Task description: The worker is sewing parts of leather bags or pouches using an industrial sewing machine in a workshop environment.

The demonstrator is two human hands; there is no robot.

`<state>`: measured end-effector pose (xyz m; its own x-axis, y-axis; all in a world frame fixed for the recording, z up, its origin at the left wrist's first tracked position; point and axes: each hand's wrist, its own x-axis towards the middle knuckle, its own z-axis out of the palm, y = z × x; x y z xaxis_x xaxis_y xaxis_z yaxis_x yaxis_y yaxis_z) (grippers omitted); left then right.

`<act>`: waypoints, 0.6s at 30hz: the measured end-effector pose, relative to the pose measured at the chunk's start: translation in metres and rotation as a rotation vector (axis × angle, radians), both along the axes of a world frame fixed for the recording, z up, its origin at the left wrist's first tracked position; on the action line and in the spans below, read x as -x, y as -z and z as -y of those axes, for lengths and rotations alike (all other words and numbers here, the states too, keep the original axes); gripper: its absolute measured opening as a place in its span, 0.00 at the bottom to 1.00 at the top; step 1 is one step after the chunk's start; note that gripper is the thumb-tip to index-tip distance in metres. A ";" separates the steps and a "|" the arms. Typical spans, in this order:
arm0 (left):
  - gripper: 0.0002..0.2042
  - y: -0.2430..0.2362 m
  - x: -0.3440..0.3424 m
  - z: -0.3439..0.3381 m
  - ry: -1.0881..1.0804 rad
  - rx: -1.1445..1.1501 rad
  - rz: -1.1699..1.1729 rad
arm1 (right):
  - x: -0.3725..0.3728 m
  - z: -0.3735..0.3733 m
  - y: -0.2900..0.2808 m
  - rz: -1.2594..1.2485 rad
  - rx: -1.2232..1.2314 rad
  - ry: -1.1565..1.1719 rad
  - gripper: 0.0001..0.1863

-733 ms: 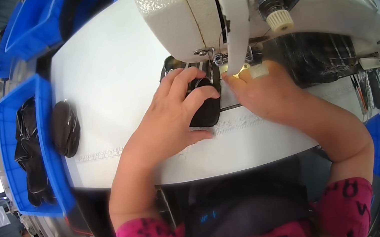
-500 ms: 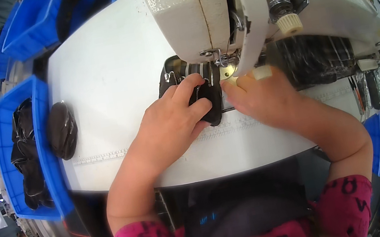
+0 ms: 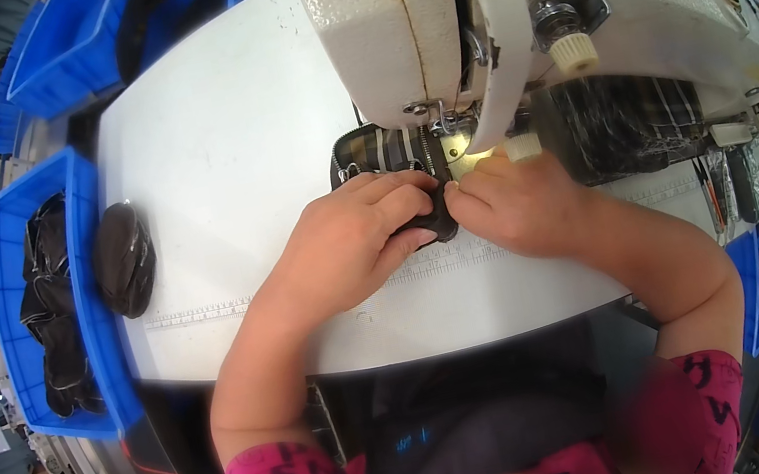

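Black zippered fabric pouch with striped panel (image 3: 396,145) on white bench (image 3: 218,184), just beside needle area of off-white metal sewing machine (image 3: 371,45). Left hand (image 3: 345,243): fingers curled over pouch, thumb at near end, gripping it. Right hand (image 3: 526,206): fingertips bunched at pouch's right edge; pinching or only pressing, cannot tell. Dark oval plastic-wrapped pouch (image 3: 125,261) near blue plastic bin (image 3: 99,276), left.
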<state>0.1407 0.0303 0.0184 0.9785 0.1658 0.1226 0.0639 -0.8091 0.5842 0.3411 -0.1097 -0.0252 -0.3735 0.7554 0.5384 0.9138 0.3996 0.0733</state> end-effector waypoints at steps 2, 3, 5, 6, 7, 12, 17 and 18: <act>0.12 0.001 -0.002 0.007 -0.005 -0.087 -0.025 | -0.004 0.000 -0.001 -0.006 0.058 -0.041 0.07; 0.12 0.001 0.000 0.009 -0.009 -0.089 -0.024 | -0.004 -0.001 -0.003 -0.010 0.116 -0.083 0.07; 0.13 0.001 0.000 0.013 -0.012 -0.177 0.006 | -0.004 0.000 -0.005 0.019 0.131 -0.095 0.06; 0.13 0.002 -0.001 0.014 -0.011 -0.178 0.006 | -0.005 0.001 -0.005 0.047 0.149 -0.103 0.06; 0.14 0.002 -0.002 0.013 0.003 -0.205 0.003 | -0.005 0.001 -0.005 0.047 0.148 -0.103 0.06; 0.15 0.006 -0.003 0.019 0.021 -0.295 -0.025 | -0.003 0.004 -0.002 0.138 0.187 -0.151 0.05; 0.16 0.006 -0.001 0.023 0.012 -0.353 -0.024 | 0.000 0.007 -0.003 0.171 0.192 -0.141 0.06; 0.16 0.007 -0.001 0.023 0.008 -0.353 -0.025 | 0.000 0.007 -0.004 0.158 0.190 -0.138 0.07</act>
